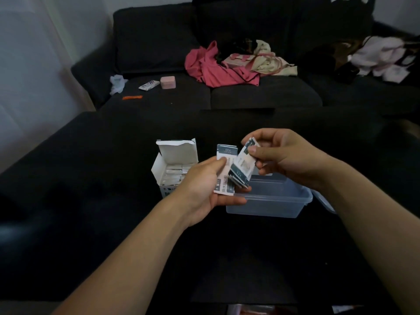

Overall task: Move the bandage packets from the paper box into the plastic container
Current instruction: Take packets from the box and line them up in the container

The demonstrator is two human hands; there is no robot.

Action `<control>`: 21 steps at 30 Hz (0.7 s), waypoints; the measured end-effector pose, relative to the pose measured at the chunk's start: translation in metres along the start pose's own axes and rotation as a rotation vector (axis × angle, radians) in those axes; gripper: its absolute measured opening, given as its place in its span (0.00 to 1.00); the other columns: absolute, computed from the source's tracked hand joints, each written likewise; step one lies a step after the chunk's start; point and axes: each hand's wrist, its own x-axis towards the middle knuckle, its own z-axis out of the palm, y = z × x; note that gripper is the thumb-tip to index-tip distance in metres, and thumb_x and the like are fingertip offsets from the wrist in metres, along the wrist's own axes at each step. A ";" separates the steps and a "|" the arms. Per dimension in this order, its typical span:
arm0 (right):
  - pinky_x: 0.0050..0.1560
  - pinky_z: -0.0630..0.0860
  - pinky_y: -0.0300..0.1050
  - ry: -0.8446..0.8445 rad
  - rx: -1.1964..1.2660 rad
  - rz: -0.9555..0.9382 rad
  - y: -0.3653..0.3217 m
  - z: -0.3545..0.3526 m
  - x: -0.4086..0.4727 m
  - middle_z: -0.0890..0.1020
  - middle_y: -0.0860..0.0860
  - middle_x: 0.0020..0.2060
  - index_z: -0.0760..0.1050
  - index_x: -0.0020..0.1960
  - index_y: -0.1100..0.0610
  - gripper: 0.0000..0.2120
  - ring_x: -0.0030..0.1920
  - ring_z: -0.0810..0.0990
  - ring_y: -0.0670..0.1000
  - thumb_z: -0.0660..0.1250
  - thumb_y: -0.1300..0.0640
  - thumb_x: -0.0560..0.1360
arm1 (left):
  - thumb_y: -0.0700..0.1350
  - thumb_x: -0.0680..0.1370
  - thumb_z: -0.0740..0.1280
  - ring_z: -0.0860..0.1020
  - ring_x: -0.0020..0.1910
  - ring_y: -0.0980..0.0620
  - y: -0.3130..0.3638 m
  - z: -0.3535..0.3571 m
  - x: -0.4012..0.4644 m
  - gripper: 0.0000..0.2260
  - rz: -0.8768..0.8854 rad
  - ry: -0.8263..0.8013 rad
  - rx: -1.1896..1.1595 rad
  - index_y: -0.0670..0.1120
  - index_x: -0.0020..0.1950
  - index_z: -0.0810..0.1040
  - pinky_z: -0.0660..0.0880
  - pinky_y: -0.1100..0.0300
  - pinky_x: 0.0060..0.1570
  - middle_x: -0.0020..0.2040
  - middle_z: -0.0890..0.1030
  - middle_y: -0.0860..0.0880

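Note:
A white paper box [169,164] stands open on the dark surface, flap up, with several white packets inside. To its right sits a clear plastic container [272,201]; nothing shows inside it. My left hand [204,185] holds a stack of grey-and-white bandage packets [226,169] between thumb and fingers, just above the container's left edge. My right hand [279,155] pinches another bunch of bandage packets [242,167] at its top end, tilted against the left stack.
A clear lid [323,201] lies partly hidden behind my right forearm. The dark sofa behind holds pink clothing [216,67], a pink case [167,82], a loose packet [148,85], an orange strip [132,97] and white fabric [384,57].

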 end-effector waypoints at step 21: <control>0.48 0.73 0.31 0.343 -0.640 -0.296 0.005 0.068 -0.006 0.79 0.42 0.52 0.75 0.66 0.49 0.16 0.50 0.78 0.38 0.68 0.50 0.79 | 0.37 0.80 0.67 0.80 0.36 0.51 -0.013 0.009 0.012 0.11 0.279 0.183 0.664 0.47 0.60 0.73 0.73 0.66 0.23 0.48 0.80 0.47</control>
